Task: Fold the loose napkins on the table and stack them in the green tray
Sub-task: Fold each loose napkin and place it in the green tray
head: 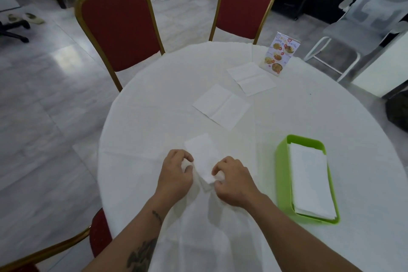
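You had both hands over the near part of the round, white-covered desk (154,117), working on one folded napkin (202,157). Your left hand (175,175) pinched the napkin's left edge, thumb and fingers curled in a narrow grip on the paper. Your right hand (231,181) pinched the near right corner in the same way, fingertips closed on the paper. The napkin lay as a narrow strip running away from you and slightly to the left, its far end flat on the cloth and its near end between your hands.

Two more napkins lay farther out, both opened flat with visible creases. One open napkin (221,106) sat near the middle of the desk; the far napkin (250,78) sat beyond it to the right, just beside a standing menu card (279,56). The two open napkins were apart from each other and well apart from the one you held.

The green tray (281,161) rested on the desk to your right, near your right hand but not touching it. Inside it lay a stack of folded napkins (311,181), long side running along the tray.

Two red chairs with gold frames stood at the far side: a left chair (119,28) and a right chair (242,2).
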